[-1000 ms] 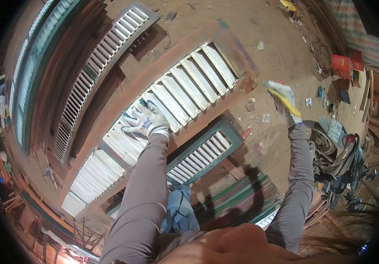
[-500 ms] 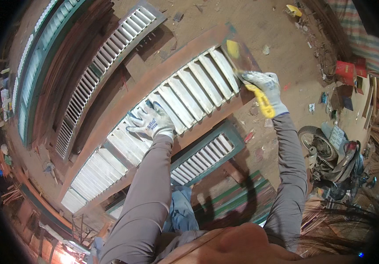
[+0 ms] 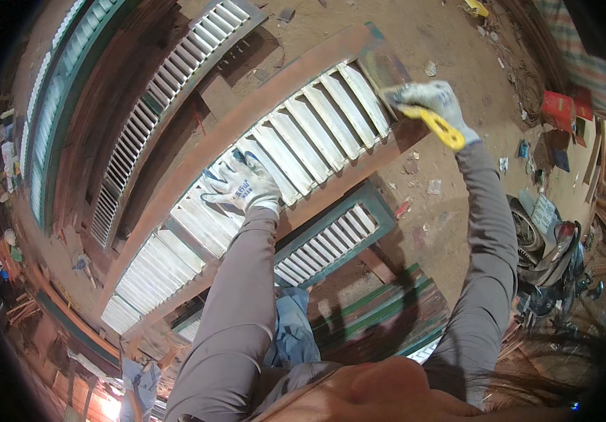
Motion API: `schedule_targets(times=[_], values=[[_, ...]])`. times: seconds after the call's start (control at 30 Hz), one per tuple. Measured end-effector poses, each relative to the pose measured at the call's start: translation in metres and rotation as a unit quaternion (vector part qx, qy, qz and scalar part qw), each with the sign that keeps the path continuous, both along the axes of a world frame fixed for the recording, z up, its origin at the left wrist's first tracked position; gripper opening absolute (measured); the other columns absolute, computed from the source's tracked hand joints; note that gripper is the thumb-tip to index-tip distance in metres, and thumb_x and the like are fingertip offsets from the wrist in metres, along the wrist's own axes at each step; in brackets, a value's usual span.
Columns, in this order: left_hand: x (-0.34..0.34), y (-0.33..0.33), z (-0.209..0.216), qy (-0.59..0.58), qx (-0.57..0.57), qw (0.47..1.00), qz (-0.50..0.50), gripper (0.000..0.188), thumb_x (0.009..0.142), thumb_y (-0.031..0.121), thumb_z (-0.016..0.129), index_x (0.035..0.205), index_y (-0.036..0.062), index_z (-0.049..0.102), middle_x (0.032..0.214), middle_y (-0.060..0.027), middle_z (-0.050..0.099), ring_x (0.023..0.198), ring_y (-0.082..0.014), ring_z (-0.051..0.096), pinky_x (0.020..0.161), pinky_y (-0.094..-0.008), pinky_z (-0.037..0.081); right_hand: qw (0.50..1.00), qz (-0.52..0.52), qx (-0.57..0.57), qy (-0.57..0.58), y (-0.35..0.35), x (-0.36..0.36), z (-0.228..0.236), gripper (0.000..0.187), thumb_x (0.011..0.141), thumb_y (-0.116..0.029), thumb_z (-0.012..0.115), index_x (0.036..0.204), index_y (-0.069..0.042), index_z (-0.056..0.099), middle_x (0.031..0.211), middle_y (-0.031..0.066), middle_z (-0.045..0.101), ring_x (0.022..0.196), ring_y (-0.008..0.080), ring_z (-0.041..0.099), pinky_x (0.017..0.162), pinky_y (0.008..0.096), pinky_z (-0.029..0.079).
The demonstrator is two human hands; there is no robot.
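A large louvered shutter (image 3: 282, 93) with a brown frame and whitish slats lies slanted across the middle. My left hand (image 3: 245, 186), in a white and blue work glove, rests flat on its slats with the fingers spread. My right hand (image 3: 435, 102), gloved too, is wrapped round a hand tool with a yellow handle (image 3: 444, 130) that has an opening in it. The tool's working end is near the inner edge of the shutter's right end; its kind and whether it touches the wood cannot be made out.
A smaller teal-framed shutter (image 3: 382, 205) lies nearer me, beside green-striped planks (image 3: 366, 309). Another slatted shutter (image 3: 159, 95) and stacked green shutters (image 3: 57, 105) stand farther left. A motorcycle (image 3: 549, 253) and a red box (image 3: 556, 109) are at the right. Scraps litter the dirt floor.
My right hand has moved slightly away and right with the tool, whose handle has swung outward. A yellow patch at the shutter's far corner no longer shows. My left hand keeps its place on the slats.
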State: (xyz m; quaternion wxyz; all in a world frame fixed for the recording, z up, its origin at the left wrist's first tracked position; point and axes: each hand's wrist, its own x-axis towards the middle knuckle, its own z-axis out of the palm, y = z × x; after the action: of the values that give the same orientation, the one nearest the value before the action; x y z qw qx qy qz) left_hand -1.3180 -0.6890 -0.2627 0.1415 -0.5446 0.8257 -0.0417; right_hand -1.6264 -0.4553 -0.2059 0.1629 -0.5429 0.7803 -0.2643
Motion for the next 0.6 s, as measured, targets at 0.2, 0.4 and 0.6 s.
schedule_targets(times=[0.2, 0.4, 0.6], values=[[-0.004, -0.002, 0.005, -0.019, 0.044, 0.999, 0.024, 0.058, 0.100, 0.047, 0.024, 0.140, 0.0107, 0.043, 0.145, -0.0181, 0.041, 0.143, -0.0454, 0.012, 0.107, -0.0710, -0.005, 0.987, -0.062, 0.122, 0.083, 0.076, 0.032, 0.024, 0.021, 0.082, -0.014, 0.065, 0.101, -0.008, 0.071, 0.099, 0.0097, 0.072, 0.090, 0.0263, 0.069, 0.079, 0.0361, 0.051], [-0.002, -0.002, 0.003, 0.001, 0.037, 0.999, 0.020, 0.058, 0.100, 0.047, 0.024, 0.139, 0.0108, 0.046, 0.145, -0.0178, 0.041, 0.143, -0.0460, 0.012, 0.107, -0.0707, -0.004, 0.971, -0.126, 0.026, 0.200, 0.007, 0.000, -0.004, 0.028, 0.088, -0.023, 0.058, 0.112, -0.014, 0.069, 0.115, 0.0051, 0.068, 0.107, 0.0226, 0.063, 0.092, 0.0363, 0.044], [-0.001, -0.001, 0.000, -0.022, 0.005, 1.000, 0.004, 0.055, 0.099, 0.045, 0.026, 0.136, 0.0108, 0.048, 0.141, -0.0186, 0.044, 0.141, -0.0496, 0.013, 0.107, -0.0720, 0.002, 0.945, -0.110, 0.150, 0.271, -0.044, 0.003, -0.035, 0.028, 0.087, -0.026, 0.057, 0.112, -0.024, 0.069, 0.116, -0.0032, 0.068, 0.113, 0.0127, 0.060, 0.098, 0.0340, 0.036]])
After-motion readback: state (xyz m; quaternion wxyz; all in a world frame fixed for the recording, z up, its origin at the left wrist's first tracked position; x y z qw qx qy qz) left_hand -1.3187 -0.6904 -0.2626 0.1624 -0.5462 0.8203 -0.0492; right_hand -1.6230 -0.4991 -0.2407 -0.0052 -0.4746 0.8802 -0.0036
